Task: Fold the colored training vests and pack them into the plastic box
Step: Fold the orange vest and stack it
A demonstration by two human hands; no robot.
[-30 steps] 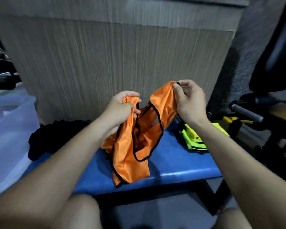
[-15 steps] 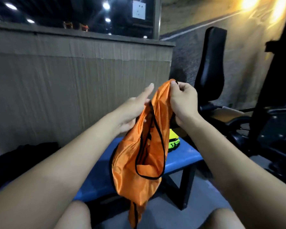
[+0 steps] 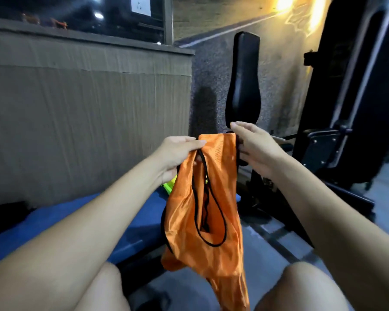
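Observation:
An orange training vest (image 3: 213, 212) with black trim hangs in the air between my two hands, over the right end of the blue bench (image 3: 61, 223). My left hand (image 3: 177, 153) pinches its top left corner. My right hand (image 3: 254, 147) grips the top right corner, fingers curled round the edge. The vest droops down past my knees. A neon yellow vest (image 3: 168, 186) peeks out on the bench behind my left wrist. The plastic box is out of view.
A grey wood-grain panel (image 3: 88, 122) rises right behind the bench. Something dark (image 3: 2, 212) lies on the bench at far left. Black gym equipment with an upright pad (image 3: 245, 81) stands to the right, its frame on the grey floor.
The view swung up and right. The vest rose off the bench. My left hand went from an extended finger to pinching the top corner; both hands spread the top edge apart.

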